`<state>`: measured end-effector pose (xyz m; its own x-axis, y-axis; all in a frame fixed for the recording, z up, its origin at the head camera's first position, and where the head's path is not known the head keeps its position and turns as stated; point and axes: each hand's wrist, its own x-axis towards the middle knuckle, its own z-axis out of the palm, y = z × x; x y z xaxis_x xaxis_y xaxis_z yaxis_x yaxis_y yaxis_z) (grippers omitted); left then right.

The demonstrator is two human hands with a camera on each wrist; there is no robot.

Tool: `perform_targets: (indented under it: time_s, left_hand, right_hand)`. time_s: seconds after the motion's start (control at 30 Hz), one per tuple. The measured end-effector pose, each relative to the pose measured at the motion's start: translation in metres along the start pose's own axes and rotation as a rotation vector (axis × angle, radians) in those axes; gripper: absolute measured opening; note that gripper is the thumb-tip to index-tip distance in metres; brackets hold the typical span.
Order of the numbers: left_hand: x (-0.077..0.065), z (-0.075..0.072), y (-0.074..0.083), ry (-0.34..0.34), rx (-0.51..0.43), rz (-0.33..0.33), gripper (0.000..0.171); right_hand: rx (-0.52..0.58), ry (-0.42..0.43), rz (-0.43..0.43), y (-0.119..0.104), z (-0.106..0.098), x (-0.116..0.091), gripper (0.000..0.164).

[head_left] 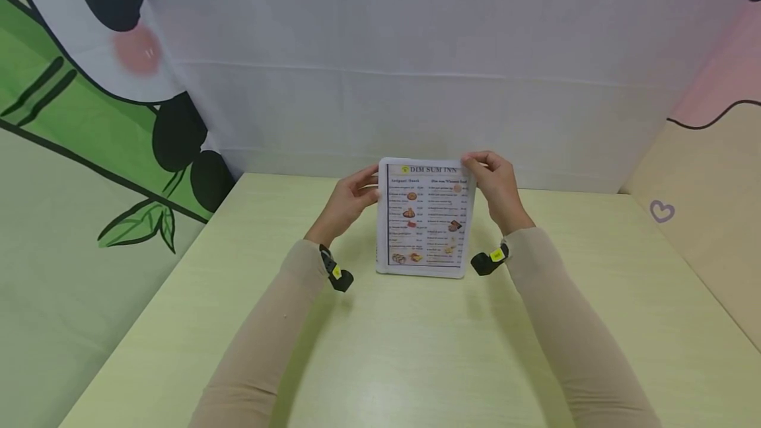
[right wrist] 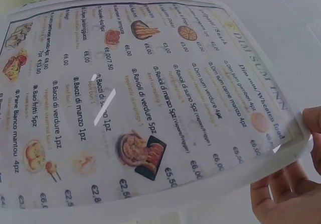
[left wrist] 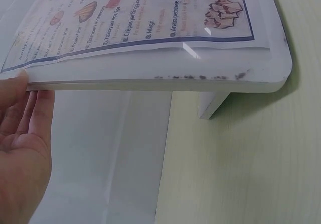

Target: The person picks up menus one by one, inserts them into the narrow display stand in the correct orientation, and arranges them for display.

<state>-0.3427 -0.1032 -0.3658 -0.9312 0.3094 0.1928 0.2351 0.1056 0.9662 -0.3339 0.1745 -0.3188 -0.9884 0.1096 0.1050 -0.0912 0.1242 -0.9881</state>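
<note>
A white menu stand point(head_left: 425, 216) with rounded corners leans slightly back at the table's far middle, a printed "DIM SUM INN" menu on its face. Its short white support leg point(left wrist: 213, 103) sticks out behind in the left wrist view. My left hand point(head_left: 347, 202) pinches the left edge, thumb in front and fingers behind. At the top right corner, my right hand point(head_left: 499, 187) grips the board the same way, as the right wrist view shows with the fingers point(right wrist: 283, 186) under the back. Dark scuffs mark the board's side edge.
The pale wood-look table point(head_left: 386, 362) runs back to a white cloth wall point(head_left: 416, 84). A green and white cartoon panel point(head_left: 101, 117) borders the left, and a cream and pink panel point(head_left: 701, 170) borders the right. Each wrist wears a small black camera point(head_left: 339, 273).
</note>
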Motion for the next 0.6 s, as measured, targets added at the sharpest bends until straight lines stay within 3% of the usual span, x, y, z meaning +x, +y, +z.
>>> perform_targets:
  time_s: [0.6]
  left_hand:
    - [0.0043,0.0029,0.0002,0.019,-0.003,0.001,0.057]
  right_hand:
    - [-0.066,-0.03,-0.012,0.0036,-0.0093,0.0054,0.04]
